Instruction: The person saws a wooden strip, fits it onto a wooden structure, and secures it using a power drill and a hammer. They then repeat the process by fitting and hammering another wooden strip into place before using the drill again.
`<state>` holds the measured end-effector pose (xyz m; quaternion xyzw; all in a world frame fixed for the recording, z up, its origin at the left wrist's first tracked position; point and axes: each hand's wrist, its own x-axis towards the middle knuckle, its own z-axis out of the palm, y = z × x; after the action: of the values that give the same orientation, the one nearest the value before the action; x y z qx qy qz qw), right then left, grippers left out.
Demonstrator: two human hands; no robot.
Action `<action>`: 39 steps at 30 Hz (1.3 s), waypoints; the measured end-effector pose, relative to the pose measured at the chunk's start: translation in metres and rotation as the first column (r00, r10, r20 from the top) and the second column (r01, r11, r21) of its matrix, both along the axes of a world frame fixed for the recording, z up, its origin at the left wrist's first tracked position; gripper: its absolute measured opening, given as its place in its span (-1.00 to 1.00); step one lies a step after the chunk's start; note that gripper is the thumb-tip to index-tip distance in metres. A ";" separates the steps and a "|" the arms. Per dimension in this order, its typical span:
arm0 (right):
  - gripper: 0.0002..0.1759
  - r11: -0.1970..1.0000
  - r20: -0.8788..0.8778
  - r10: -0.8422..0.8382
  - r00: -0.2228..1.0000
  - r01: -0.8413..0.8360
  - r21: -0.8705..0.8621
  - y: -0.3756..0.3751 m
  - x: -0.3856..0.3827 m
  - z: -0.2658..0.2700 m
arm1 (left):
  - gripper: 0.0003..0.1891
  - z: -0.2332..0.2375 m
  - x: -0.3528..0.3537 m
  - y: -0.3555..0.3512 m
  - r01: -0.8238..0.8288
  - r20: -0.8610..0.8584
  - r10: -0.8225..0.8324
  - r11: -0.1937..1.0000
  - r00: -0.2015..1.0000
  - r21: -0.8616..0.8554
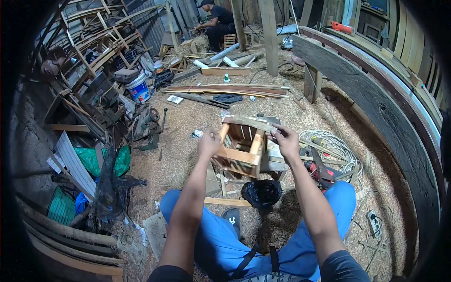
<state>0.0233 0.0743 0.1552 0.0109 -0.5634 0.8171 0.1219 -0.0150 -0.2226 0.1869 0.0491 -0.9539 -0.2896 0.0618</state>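
Observation:
Between my hands is a small slatted wooden frame point(236, 155), tilted, with upright corner posts and open sides. My left hand point(209, 142) has its fingers curled at the left post. A flat, pale wooden strip point(249, 123) lies across the frame's far edge, and my right hand point(285, 141) pinches its right end between thumb and fingers. Behind and beneath the frame, a low work stand is partly hidden. Just below the frame, near my knees, sits a black bucket-like container point(262, 193).
Coiled pale cable point(345, 150) and a red-and-black power tool point(322, 171) lie to the right, with a power strip point(374, 223) nearer. A long dark plank point(376, 94) bounds the right side. Wood strips point(225, 90) lie ahead; another person point(218, 23) sits farther back.

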 end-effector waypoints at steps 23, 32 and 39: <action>-0.76 0.910 0.138 -0.283 0.949 0.221 0.351 -0.021 -0.027 0.012 | -0.70 -0.057 -0.005 0.032 -0.017 -0.157 0.124 0.833 0.980 0.552; -0.80 0.467 -0.299 -0.356 0.885 0.446 0.764 -0.016 -0.034 0.003 | -0.73 -0.055 -0.001 0.041 -0.014 -0.276 0.175 0.865 0.945 0.501; -0.75 0.464 -0.153 -0.201 0.968 0.232 0.855 0.002 -0.040 0.008 | -0.77 -0.051 0.002 0.043 0.010 -0.288 0.171 0.845 0.942 0.535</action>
<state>-0.0171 0.0763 0.1632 0.0116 -0.8916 0.4006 0.2107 -0.0127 -0.1794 0.1356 0.0566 -0.8105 -0.5422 0.2141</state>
